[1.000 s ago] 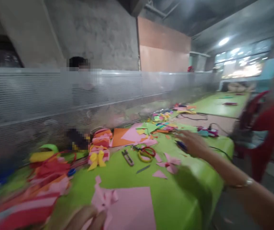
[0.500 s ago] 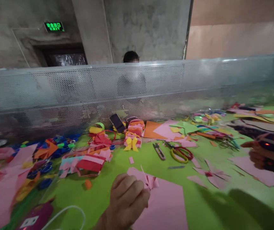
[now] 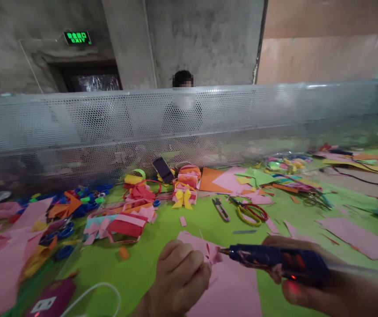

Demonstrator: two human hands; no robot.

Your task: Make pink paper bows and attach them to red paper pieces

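My left hand is closed in a pinch on a small pink paper bow, low in the middle of the view. It hovers over a pink paper sheet lying on the green table. My right hand grips a dark blue glue gun with a red light glowing under it. The gun's nozzle points left and almost touches the bow.
Red-and-yellow scissors and small snips lie beyond the sheet. Finished bows, coloured paper scraps and a phone crowd the back. A perforated metal screen runs across, with a person behind it. A white cable loops at bottom left.
My right hand has come in from the far right with the glue gun, bringing its nozzle up to the bow. The left hand has stayed about where it was.
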